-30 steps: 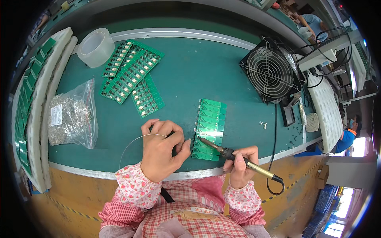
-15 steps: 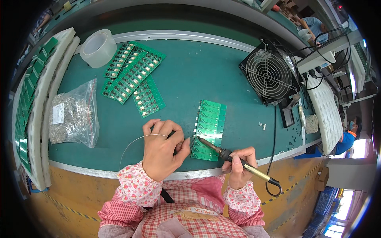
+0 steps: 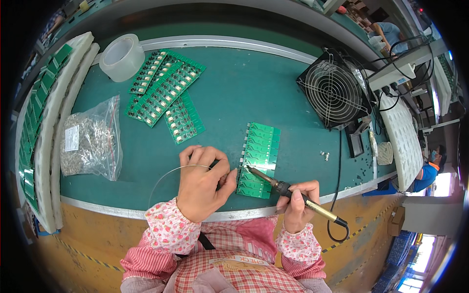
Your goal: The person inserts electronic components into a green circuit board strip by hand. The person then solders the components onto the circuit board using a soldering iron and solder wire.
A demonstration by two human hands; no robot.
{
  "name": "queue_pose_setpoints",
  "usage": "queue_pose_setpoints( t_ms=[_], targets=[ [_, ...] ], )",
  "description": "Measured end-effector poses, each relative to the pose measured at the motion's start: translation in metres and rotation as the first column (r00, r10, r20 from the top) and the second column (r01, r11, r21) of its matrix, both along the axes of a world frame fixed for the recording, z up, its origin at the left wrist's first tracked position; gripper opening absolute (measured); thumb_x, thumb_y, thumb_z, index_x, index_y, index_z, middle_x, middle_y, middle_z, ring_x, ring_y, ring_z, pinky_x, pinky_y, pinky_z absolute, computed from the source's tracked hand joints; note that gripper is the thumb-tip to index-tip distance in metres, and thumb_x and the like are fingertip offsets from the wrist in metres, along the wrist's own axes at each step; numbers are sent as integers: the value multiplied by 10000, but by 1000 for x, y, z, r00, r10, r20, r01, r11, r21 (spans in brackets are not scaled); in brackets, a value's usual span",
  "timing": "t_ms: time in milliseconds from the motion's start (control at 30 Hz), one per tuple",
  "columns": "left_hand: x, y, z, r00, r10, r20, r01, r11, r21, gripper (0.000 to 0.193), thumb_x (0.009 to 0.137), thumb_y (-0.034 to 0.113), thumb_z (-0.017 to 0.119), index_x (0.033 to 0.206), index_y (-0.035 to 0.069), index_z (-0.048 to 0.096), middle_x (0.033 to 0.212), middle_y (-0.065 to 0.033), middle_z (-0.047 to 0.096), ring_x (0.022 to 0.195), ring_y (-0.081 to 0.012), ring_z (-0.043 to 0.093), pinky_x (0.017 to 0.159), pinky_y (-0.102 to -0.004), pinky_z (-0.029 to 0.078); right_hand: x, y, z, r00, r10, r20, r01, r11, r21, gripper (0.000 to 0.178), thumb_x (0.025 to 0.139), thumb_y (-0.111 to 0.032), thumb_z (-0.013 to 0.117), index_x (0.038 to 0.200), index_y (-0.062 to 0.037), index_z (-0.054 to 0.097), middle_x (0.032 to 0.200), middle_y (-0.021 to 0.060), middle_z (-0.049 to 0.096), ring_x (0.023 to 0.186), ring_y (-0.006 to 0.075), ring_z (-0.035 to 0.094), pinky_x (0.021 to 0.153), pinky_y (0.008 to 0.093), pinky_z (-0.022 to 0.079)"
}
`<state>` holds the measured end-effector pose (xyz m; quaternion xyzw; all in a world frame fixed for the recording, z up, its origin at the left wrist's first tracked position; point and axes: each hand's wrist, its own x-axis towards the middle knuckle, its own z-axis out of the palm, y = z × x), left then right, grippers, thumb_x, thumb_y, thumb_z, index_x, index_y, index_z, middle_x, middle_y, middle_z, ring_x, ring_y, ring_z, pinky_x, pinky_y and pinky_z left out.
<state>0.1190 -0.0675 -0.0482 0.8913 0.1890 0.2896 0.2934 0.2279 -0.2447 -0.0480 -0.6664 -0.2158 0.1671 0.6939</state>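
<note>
A green panel of joined circuit boards [image 3: 264, 146] lies on the bench mat, with a row of metal pins along its left edge. My right hand [image 3: 295, 207] is closed around the handle of a soldering iron [image 3: 282, 188], whose tip points up-left over the panel near its pins; whether it touches, I cannot tell. Left of the panel, my left hand [image 3: 201, 183] is closed in a pinch, its fingertips close to the pins. A thin solder wire [image 3: 161, 179] arcs from that hand toward the sleeve. Something dark shows between its fingers, mostly hidden.
Several populated circuit boards [image 3: 168, 93] overlap at the back left, near a clear tape roll [image 3: 121, 57] and a bag of small metal parts [image 3: 90, 141]. Foam trays [image 3: 63, 112] stand far left. A black fan [image 3: 332, 90] sits back right; small metal bits [image 3: 324, 156] lie below it.
The iron's tip has shifted slightly right, from the pin edge onto the panel's face. My left hand keeps nearly the same place and pinch.
</note>
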Motion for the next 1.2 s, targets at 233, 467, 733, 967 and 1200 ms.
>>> queue_pose_setpoints(
  t_ms=[233,467,733,967,1200],
  targets=[
    [3,-1,-2,999,-29,-14,29,999,41,166,708,73,669,648,69,514,833,-35,520,822,-230,498,864,-408,324,2,-1,3,998,65,6,-64,994,-83,191,892,-178,540,920,-10,454,617,82,586,503,91,544,452,212,436],
    [3,-1,-2,999,-17,-31,19,997,78,150,717,88,670,665,65,532,849,-42,521,835,-232,497,862,-414,322,2,2,2,998,47,32,-44,995,-84,199,889,-184,546,898,-3,464,604,71,579,495,82,533,453,209,431],
    [2,-2,-3,1000,-7,-24,10,995,99,142,720,85,666,678,57,533,856,-51,521,839,-248,494,853,-416,325,1,2,-1,994,35,105,-29,998,-64,187,887,-173,538,885,4,475,587,59,563,482,74,507,445,204,409],
    [-4,-1,-4,1000,6,6,-6,998,57,115,721,60,646,705,46,532,855,-61,515,832,-263,495,839,-410,330,-3,-4,-12,993,-80,87,76,996,46,185,875,-173,541,894,-11,454,678,88,544,462,97,497,433,216,417],
    [-8,-1,-5,996,-94,-1,94,995,44,109,696,59,645,732,46,543,855,-63,513,836,-258,498,855,-414,340,-3,-10,-13,998,-19,68,12,995,96,164,871,-159,527,870,-16,446,704,99,537,468,101,504,441,217,433]
  ],
)
